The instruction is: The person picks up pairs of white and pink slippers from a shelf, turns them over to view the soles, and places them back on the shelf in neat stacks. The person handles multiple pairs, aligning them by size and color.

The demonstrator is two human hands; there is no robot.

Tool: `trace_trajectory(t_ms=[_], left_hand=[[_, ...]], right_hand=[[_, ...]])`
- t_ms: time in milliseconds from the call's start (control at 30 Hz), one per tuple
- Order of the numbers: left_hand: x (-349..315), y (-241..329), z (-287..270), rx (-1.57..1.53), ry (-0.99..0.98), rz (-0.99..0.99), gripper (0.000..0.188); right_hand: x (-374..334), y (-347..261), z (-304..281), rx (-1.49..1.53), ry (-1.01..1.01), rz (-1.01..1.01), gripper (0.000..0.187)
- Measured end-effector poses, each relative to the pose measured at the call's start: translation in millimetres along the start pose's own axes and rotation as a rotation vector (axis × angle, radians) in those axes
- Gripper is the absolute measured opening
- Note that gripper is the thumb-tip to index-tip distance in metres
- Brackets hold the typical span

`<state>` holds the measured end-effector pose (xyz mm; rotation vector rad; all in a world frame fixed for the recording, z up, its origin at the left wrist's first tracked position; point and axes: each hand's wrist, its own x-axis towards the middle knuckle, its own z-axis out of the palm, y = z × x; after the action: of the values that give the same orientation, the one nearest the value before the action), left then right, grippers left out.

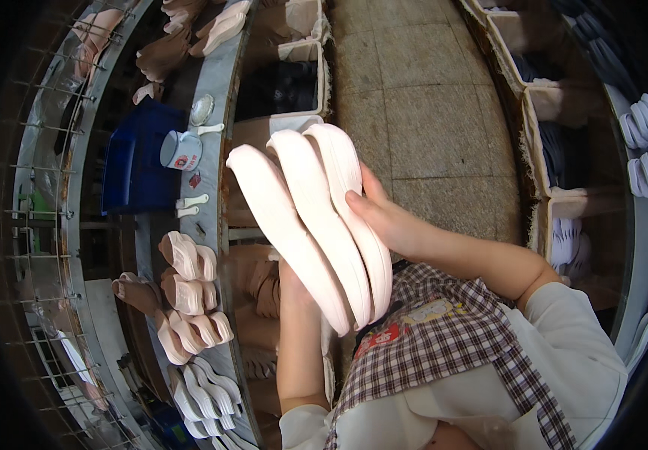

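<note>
Three pale pink shoe soles (313, 225), lying side by side in a curved stack, are held up in front of my body. My right hand (390, 225) grips the right-hand sole, with its thumb on the near face and fingers at the edge behind. From below, my left hand (292, 283) supports the stack at its lower left; its fingers are hidden behind the soles.
To the left, a long bench (219, 97) carries pink soles (189, 292), white soles (204, 394), a white enamel mug (181, 150) and a blue crate (140, 157). Lined bins (316, 79) flank the tiled aisle (421, 105). More white soles (645, 146) sit at right.
</note>
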<state>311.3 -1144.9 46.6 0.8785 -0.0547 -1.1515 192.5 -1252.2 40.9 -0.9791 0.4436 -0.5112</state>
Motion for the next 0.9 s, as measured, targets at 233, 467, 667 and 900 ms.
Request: trace_trajectory(t_ms=[233,467,667,900], left_hand=[[9,11,9,-0.056,-0.07,0.088,0.041],[14,16,11,-0.07,-0.11,0.14,0.041],[12,15,12,-0.066,-0.119,0.164,0.041],[8,16,11,-0.055,-0.123,0.179,0.041]], right_hand=[[-22,-9,1,-0.521,-0.052,-0.166,0.1],[-35,-18,5,-0.648,-0.066,-0.266,0.104],[-40,-23,6,-0.684,-0.09,-0.271,0.105],[-45,-27,8,-0.706,-0.104,-0.299,0.104]])
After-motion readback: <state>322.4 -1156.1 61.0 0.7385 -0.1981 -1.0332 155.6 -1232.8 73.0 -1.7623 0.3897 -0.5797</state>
